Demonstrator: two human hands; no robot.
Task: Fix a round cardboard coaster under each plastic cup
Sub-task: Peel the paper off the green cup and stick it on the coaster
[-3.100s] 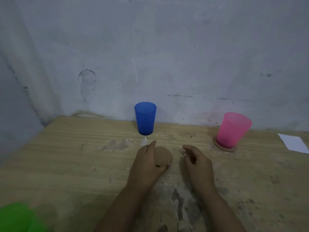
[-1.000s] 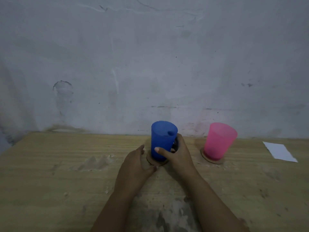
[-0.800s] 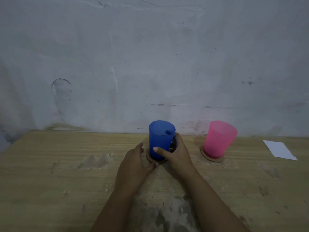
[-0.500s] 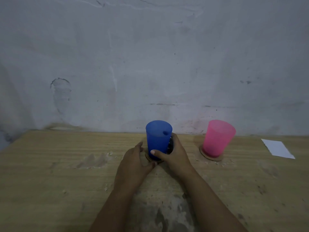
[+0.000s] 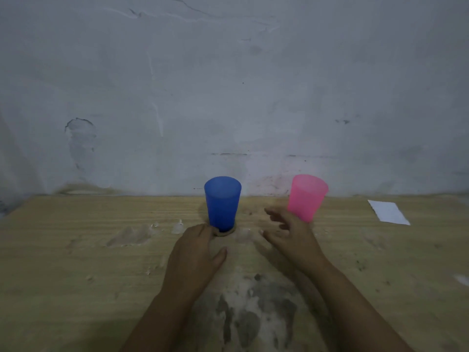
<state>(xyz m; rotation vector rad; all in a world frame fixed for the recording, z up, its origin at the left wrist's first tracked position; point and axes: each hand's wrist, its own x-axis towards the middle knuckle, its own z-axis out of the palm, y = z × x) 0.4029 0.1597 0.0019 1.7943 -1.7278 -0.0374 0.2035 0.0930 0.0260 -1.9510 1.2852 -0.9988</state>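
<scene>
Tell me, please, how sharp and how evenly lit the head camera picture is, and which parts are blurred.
Head view: dim, flat, bluish light with soft shadows and no glare. The right hand is smeared by motion blur, its fingers indistinct. The left hand, blue cup and pink cup are only slightly soft. The wide lens bows the table edge, and the corners darken.

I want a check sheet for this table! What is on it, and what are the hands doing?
Surface: wooden table, stained and scuffed.
Job's things: blue cup upright on a cardboard coaster; pink cup upright, its base hidden behind the right hand.
Clutter: white paper at far right.
Hands: left hand touches the coaster's edge; right hand open, holding nothing, blurred.
Cables: nothing seen.
Surroundings: grey marked wall.
</scene>
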